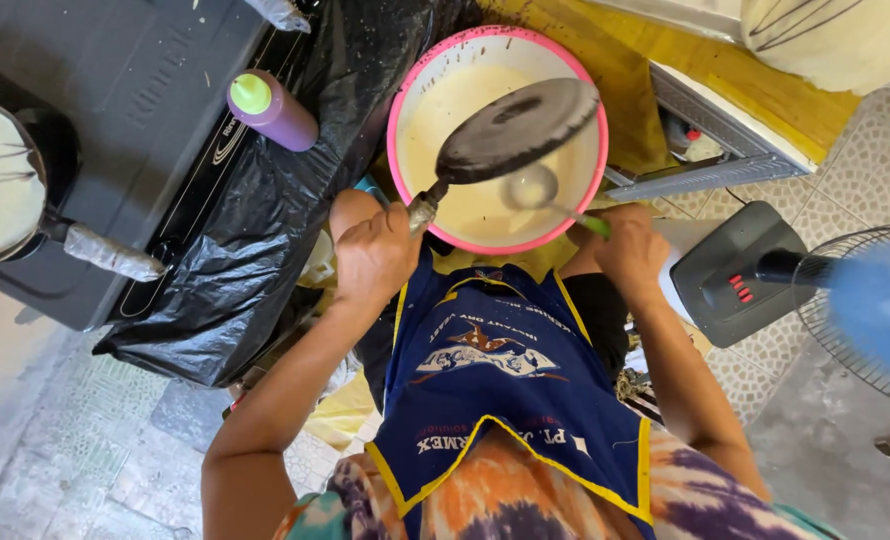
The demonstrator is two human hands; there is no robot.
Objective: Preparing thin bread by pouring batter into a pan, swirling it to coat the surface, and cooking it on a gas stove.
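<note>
A dark round pan (518, 130) was held by the left hand (373, 255), which was closed tightly around the foil-wrapped handle (423, 210). The pan was kept in the air, tilted, above a pink-rimmed basin (397, 100) filled with pale batter (465, 100). From the grip, the long axis of pan and handle ran up and to the right, toward the far side of the scene, so the pan face lay beyond the left hand and over the middle of the basin.

A ladle (532, 187) was held by the right hand (630, 250), with the fingers wrapped around its green handle (593, 225). The ladle bowl lay to the left of that hand, just under the near edge of the pan and above the batter. It could not be told if the bowl touched the pan. The right hand was the nearer one to the ladle bowl; the left hand was nearer to the pan's handle end only.

A blue apron (505, 390) was seen below the two hands. On the left, a black plastic sheet (235, 240) was spread under a dark stove (115, 110), and a purple bottle with a green cap (270, 110) was lying on it. On the right, a fan (865, 310) was standing on the tiled floor (865, 170).
</note>
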